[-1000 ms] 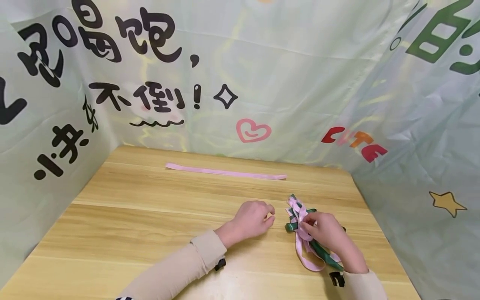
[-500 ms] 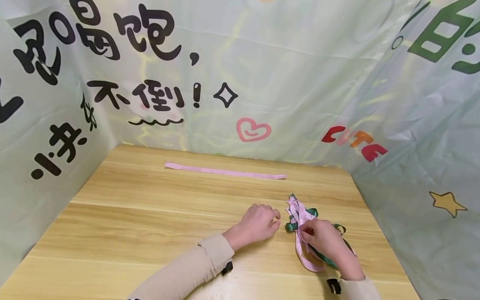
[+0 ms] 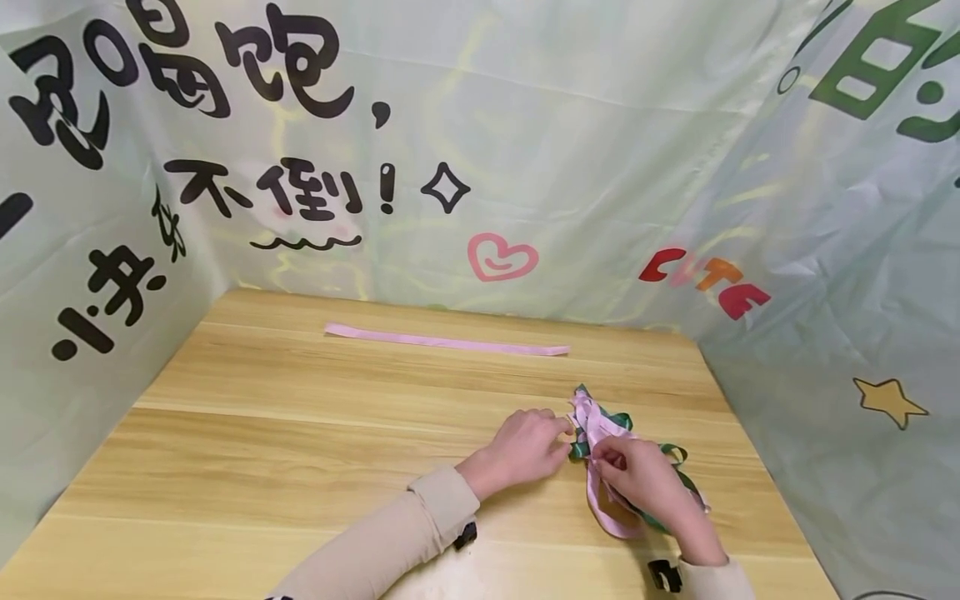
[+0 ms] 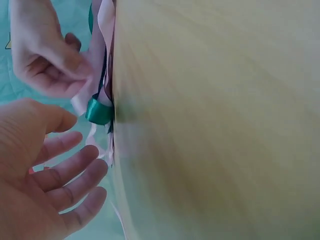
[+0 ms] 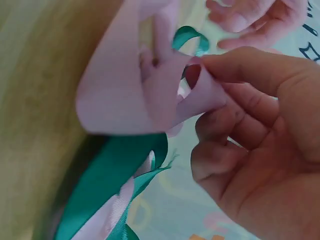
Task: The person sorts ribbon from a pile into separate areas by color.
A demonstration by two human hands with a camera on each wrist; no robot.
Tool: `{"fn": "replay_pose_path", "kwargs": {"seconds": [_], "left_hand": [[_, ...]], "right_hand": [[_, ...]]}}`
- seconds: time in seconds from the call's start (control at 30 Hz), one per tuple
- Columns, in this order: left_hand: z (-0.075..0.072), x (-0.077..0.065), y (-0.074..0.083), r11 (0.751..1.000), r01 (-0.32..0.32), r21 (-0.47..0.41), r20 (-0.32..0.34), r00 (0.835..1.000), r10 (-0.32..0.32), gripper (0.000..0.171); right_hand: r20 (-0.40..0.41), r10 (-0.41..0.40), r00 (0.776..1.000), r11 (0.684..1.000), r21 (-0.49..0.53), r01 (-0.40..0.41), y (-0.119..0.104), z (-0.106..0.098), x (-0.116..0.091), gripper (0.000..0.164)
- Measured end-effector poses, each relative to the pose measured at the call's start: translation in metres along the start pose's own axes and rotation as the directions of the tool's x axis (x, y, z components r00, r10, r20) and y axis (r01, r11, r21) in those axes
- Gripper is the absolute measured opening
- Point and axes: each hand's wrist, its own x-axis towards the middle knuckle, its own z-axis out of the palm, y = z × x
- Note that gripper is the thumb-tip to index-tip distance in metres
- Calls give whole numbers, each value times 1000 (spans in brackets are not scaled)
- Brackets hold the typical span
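Note:
A tangled bunch of pink ribbon and green ribbon lies on the right part of the table. My right hand is over the bunch, and its thumb and index finger pinch a strip of the pink ribbon, which loops out in the right wrist view. Wide green ribbon hangs just below that loop. At the bunch's left side is my left hand, fingertips close to a small green loop. Its fingers are loosely bent with nothing between them, as the left wrist view shows.
Toward the back of the wooden table lies a separate straight strip of pink ribbon. Printed cloth hangs along the back and both sides of the table.
My left hand has moved right, up to the bunch. The right hand has shifted slightly toward me, still pinching the pink ribbon, and a green loop now shows to its right.

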Motion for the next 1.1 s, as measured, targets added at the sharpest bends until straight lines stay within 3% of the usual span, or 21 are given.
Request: {"fn": "replay_pose_path", "kwargs": {"seconds": [0.27, 0.47, 0.6, 0.77, 0.87, 1.0, 1.1], "left_hand": [[4, 4, 10, 999, -32, -26, 27, 999, 32, 53], [4, 6, 11, 997, -72, -14, -20, 997, 72, 31], [5, 7, 11, 998, -65, 15, -39, 997, 65, 18], [7, 6, 10, 998, -37, 54, -61, 997, 40, 16], [6, 5, 11, 998, -36, 42, -77, 996, 39, 23], [5, 5, 13, 997, -78, -3, -116, 990, 78, 30], [5, 5, 13, 993, -114, -37, -156, 982, 106, 20]], "right_hand": [[-6, -62, 998, 982, 176, 62, -3, -10, -4, 9], [1, -62, 998, 978, 202, 60, -3, -11, -5, 12], [-47, -53, 997, 980, 188, 61, -1, -12, -5, 13], [-122, -55, 991, 980, 185, 78, 1, -12, -5, 13], [-135, -68, 988, 975, 199, 94, 0, -13, -6, 15], [-139, -86, 987, 968, 223, 116, -1, -14, -6, 16], [-139, -90, 986, 964, 238, 121, -3, -14, -7, 16]]}}
